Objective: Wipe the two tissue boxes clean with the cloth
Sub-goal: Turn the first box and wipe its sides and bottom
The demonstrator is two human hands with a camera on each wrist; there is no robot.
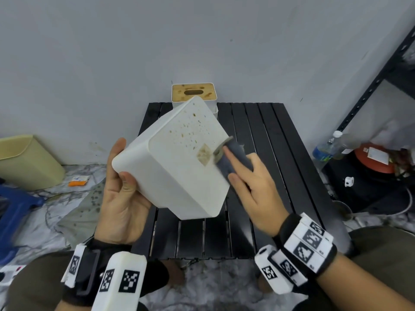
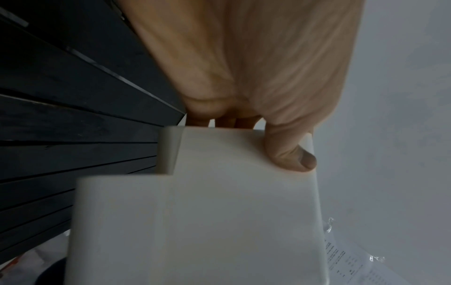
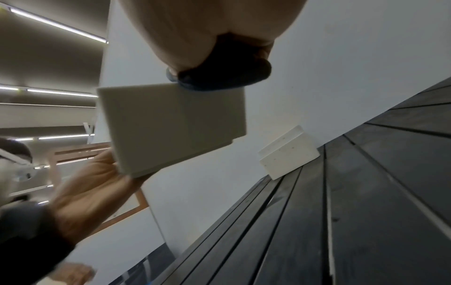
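My left hand (image 1: 115,153) grips a white tissue box (image 1: 179,167) and holds it tilted above the black slatted table (image 1: 280,153). The box's upward face carries brown spots and a stuck patch. In the left wrist view my thumb (image 2: 290,154) presses on the box (image 2: 219,212). My right hand (image 1: 230,163) holds a dark grey-blue cloth (image 1: 240,153) against the box's right edge, index finger lying along it. The right wrist view shows the cloth (image 3: 227,73) touching the box (image 3: 171,125). A second tissue box (image 1: 194,93) with a stained bamboo lid stands at the table's back, against the wall.
A beige bin (image 1: 27,162) and a blue stool (image 1: 15,205) stand on the floor at left, with an orange packet (image 1: 77,181) nearby. At right are a black metal shelf (image 1: 381,70), a plastic bottle (image 1: 325,147) and a red container (image 1: 377,162).
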